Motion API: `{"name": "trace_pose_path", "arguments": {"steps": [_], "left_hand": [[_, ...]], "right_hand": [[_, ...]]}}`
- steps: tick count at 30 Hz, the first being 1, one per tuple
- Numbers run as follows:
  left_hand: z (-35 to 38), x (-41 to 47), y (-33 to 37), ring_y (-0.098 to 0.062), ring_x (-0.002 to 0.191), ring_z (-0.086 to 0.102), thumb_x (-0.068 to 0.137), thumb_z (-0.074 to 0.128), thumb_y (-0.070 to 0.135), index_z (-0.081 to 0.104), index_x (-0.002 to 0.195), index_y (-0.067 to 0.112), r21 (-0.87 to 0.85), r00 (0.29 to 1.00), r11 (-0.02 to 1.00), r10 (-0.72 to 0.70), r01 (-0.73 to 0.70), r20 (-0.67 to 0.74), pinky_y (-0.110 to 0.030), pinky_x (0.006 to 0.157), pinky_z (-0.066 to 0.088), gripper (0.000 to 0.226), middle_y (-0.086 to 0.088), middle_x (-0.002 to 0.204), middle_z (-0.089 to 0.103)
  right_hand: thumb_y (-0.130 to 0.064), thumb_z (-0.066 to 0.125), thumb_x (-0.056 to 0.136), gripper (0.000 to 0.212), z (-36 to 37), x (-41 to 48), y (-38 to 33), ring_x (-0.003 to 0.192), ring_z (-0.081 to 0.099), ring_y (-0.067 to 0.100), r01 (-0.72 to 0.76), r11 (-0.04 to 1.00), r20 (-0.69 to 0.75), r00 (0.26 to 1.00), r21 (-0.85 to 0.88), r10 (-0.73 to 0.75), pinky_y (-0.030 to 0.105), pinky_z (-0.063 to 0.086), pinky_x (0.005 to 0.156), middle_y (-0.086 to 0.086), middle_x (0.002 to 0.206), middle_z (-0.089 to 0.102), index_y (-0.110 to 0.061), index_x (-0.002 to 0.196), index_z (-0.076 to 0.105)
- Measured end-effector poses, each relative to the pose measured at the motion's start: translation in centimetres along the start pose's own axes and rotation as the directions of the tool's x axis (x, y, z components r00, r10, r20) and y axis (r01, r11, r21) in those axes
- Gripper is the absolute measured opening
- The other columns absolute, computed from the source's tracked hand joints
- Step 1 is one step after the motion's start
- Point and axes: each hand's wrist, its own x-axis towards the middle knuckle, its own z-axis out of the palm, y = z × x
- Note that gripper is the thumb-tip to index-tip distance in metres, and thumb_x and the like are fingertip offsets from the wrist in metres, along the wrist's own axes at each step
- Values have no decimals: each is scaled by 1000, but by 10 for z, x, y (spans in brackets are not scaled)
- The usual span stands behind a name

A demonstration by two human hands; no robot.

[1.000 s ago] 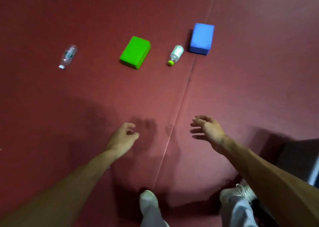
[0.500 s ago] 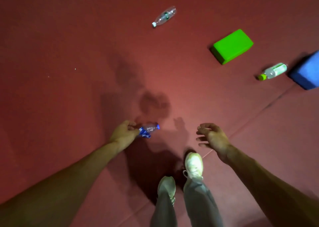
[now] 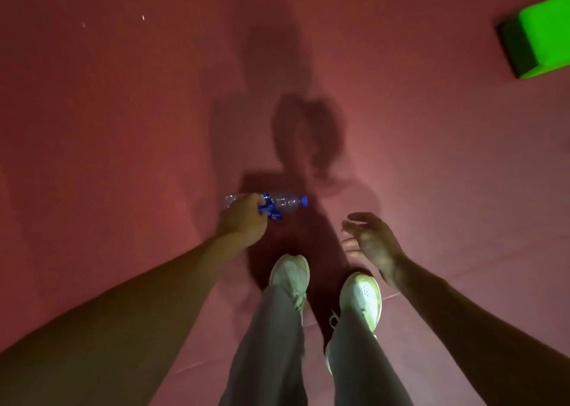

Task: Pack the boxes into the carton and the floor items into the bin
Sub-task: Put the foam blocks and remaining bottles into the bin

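Grips a bottle (image 3: 282, 203) in the left hand (image 3: 243, 220) now, with fingers curled round its bottom half and the blue cap pointing to the right. Holds it low over the red floor (image 3: 123, 128), just ahead of the shoes (image 3: 291, 274); cannot tell whether already lifted or touching the floor yet. Keeps the right hand (image 3: 371, 242) empty, spread and relaxed, near the bottle but apart from it. One second ago: held nothing in either hand, with no such bottle in view. Half a second ago: only reached this bottle with the left fingertips. So, judged as one floor item now secured. Has turned to the left as well: leaves the green box (image 3: 543, 35) far to the right on the floor, cut by the picture border and well apart from both hands, and hides the two other bottles and the blue box seen before. Shows neither bin nor carton here. Probably next: rise, find the bin, drop the bottle in. Left to do after that, as far as can be judged: other bottles into the bin, boxes into the carton. Looks like thin, light plastic, likely to crumple, so no hard squeeze needed.
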Motion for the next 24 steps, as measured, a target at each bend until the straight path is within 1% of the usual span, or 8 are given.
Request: {"name": "trace_pose_path", "arguments": {"steps": [5,8,10,12,15,18,21,24], "left_hand": [[61,77,-31,-29,117,53,86,56,16,57,125,16,155,996,986,71,-63,-49,-37,101,40,39,-9,127,54],[96,119,-51,-27,128,42,84,61,21,44,138,20,279,991,951,134,-134,19,-41,109,31,57,-4,139,44],[117,139,-61,-26,132,35,81,65,28,36,142,21,371,985,914,172,-168,22,-41,112,25,68,-2,143,39],[131,152,-67,-28,127,39,76,72,35,35,140,20,455,977,874,209,-170,-37,-42,109,27,75,-4,138,42],[134,159,-65,-28,115,46,71,76,41,42,131,18,538,956,818,284,-205,-68,-41,96,37,73,-7,126,48],[111,149,-44,-30,113,47,68,77,44,46,124,16,395,966,901,236,-179,-101,-43,86,43,70,-8,122,49],[66,130,-5,-32,113,47,60,81,43,48,116,15,223,975,966,168,-134,-143,-46,88,44,70,-10,119,50],[7,115,37,-31,109,50,55,81,41,48,106,15,54,983,992,121,-114,-136,-46,89,45,66,-8,113,53]], "right_hand": [[-10,58,92,31,12,74,30,58,52,17,4,1000,-10,1000,-3,-4,30,47,57,5,80,59,-4,122,53],[-10,57,93,30,15,113,47,59,52,18,15,1000,-23,1000,-3,-15,30,47,59,6,81,58,-4,122,53],[-9,56,93,29,15,133,57,59,51,18,16,1000,-27,1000,-8,-16,29,47,58,6,81,57,-2,120,53],[-9,57,92,29,13,149,64,63,51,20,16,1000,-38,999,-23,-17,31,46,59,11,88,58,1,120,54],[-9,56,93,26,9,157,60,67,52,23,18,999,-45,999,-33,-19,31,46,59,13,95,59,-1,117,57],[-9,54,93,19,3,144,39,64,56,23,16,1000,-66,998,1,-16,32,47,61,12,93,59,-10,113,54],[-12,55,94,26,-2,113,3,64,57,23,21,1000,-76,997,12,-20,33,48,62,14,95,60,-11,119,51],[-13,57,93,24,-5,80,-48,63,58,25,54,998,-92,994,31,-51,34,48,62,16,96,61,-12,117,52]]}}
